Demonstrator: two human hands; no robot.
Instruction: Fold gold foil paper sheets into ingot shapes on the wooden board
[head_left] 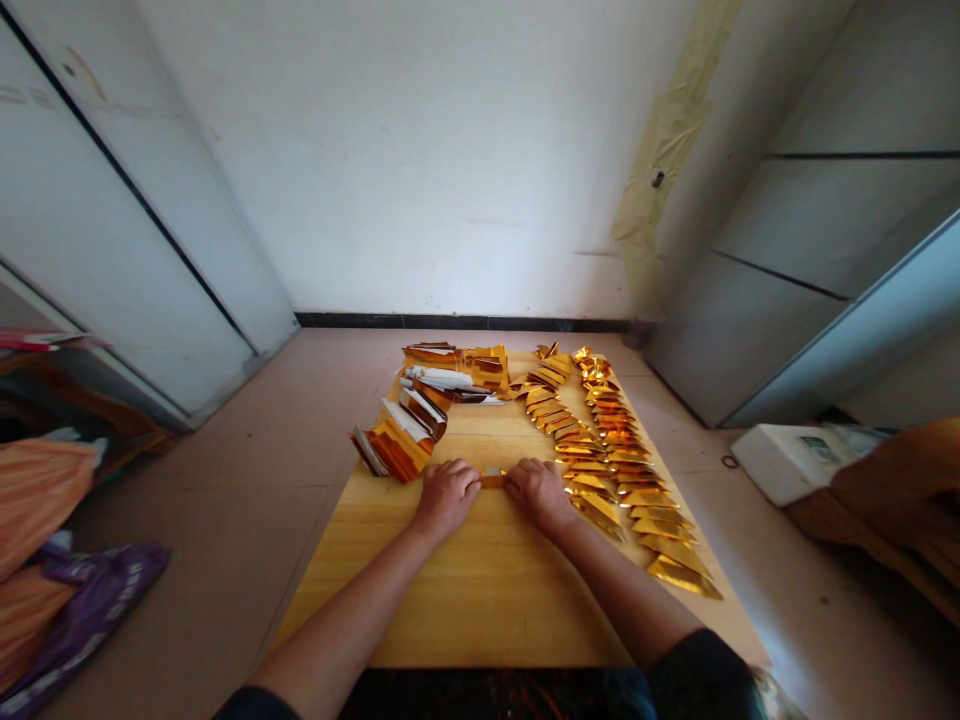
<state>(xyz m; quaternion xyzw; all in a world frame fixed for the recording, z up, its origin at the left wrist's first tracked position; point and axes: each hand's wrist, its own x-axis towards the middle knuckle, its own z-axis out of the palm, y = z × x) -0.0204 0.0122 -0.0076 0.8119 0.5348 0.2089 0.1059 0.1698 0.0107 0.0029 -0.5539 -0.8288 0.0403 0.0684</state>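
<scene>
Between my two hands a small piece of gold foil paper (493,479) lies on the wooden table (450,600), with a pale patch showing at its upper edge. My left hand (448,492) has its fingers closed on the left end of the paper. The right end is pinched under the curled fingers of my right hand (538,490). Just left of my left hand sits a stack of gold paper sheets (401,447). Folded gold paper pieces (626,455) overlap in two long rows to the right of my right hand.
More bundled gold and white paper (457,375) lies along the table's far left side. Cabinets (810,240) stand on the right. A white box (784,462) and plastic bags (82,600) flank the table on the floor sides.
</scene>
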